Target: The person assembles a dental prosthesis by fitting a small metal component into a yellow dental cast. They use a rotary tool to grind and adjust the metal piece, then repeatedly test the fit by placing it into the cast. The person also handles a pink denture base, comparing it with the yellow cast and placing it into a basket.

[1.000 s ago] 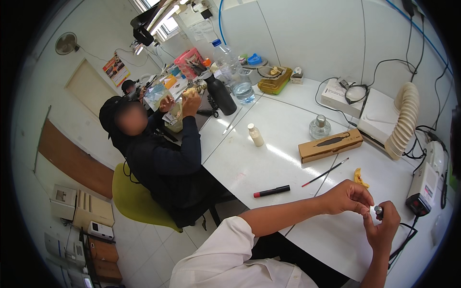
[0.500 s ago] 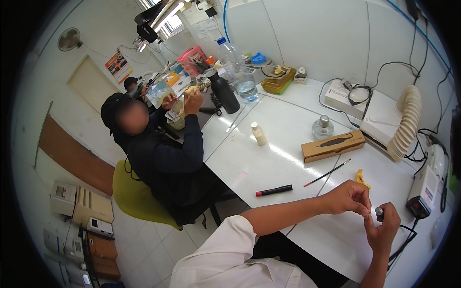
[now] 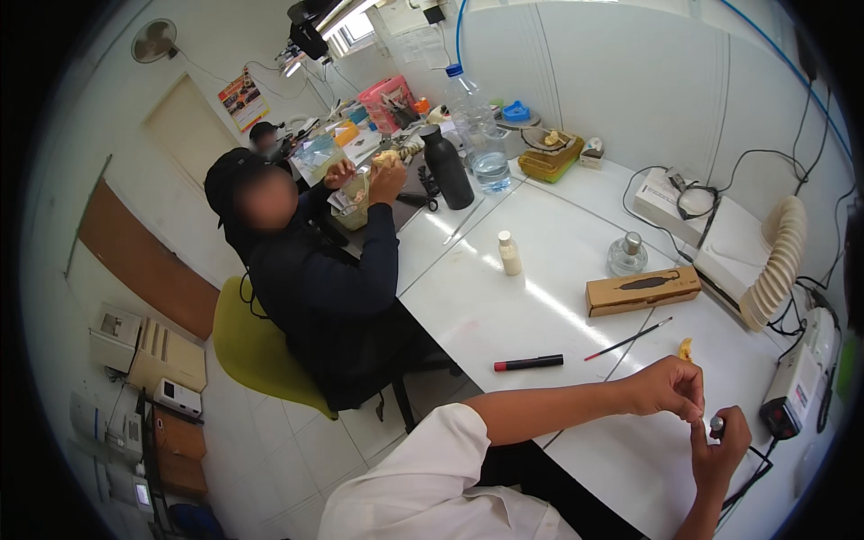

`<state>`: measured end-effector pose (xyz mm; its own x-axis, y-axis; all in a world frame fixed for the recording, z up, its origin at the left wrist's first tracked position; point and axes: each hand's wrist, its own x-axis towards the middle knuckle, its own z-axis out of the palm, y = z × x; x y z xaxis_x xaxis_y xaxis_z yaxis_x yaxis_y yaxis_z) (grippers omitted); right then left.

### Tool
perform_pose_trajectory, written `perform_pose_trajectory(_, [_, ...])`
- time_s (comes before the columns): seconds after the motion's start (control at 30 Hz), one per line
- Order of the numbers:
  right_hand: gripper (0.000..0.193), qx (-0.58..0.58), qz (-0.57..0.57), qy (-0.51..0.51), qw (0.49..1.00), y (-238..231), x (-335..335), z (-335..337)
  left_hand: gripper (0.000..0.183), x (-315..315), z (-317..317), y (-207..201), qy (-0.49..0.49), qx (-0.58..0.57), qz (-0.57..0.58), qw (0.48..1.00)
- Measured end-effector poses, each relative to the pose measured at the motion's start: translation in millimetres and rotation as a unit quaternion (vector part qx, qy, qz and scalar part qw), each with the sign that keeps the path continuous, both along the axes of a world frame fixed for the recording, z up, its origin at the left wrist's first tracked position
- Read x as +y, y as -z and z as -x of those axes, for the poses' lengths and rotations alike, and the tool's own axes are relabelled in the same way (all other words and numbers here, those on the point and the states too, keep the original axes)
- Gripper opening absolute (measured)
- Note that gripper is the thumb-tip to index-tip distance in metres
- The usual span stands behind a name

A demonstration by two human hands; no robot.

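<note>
My left hand [image 3: 668, 389] is closed in a pinch over the table, thumb and fingertips together. Whatever it holds is too small or hidden to make out. Its fingertips meet those of my right hand [image 3: 718, 453], which is wrapped round a thin dark tool with a rounded silver end [image 3: 717, 424]; most of that tool is hidden in the fingers. Just beyond my left hand lies a small curved yellow piece [image 3: 686, 348]. A thin brush [image 3: 628, 339] with a dark handle rests left of that, and a black marker with a red end [image 3: 529, 363] lies farther left.
Beyond my hands are a cardboard box [image 3: 643, 292], a glass jar [image 3: 627, 256] and a small cream bottle [image 3: 509, 254]. A white machine with a ribbed hose [image 3: 776, 261] and a control box [image 3: 796, 396] with cables stand at the right. A co-worker [image 3: 315, 261] sits at the left.
The view has shifted slightly, so the table things appear a little farther right and lower. My hands stay together in nearly the same pose.
</note>
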<state>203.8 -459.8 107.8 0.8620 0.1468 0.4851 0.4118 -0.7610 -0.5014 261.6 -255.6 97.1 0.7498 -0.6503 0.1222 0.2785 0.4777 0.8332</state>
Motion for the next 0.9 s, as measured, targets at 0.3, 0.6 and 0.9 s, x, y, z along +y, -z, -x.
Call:
perform_pose_trajectory(0.3, [0.023, -0.119, 0.048, -0.089, 0.988, 0.8, 2.5, -1.2, 0.033, -3.8, -5.7, 8.6, -0.011, -0.003, 0.009, 1.000])
perform_pose_trajectory(0.6, [0.015, -0.056, 0.011, -0.063, 0.996, 4.4, -0.7, 1.5, 0.037, -4.2, -6.2, 7.8, -0.015, -0.001, 0.000, 1.000])
perform_pose_trajectory(0.9, [0.013, -0.029, 0.028, -0.058, 0.997, 9.0, -13.5, 1.0, 0.038, 14.2, 0.9, -22.0, -0.065, -0.163, -0.194, 0.965])
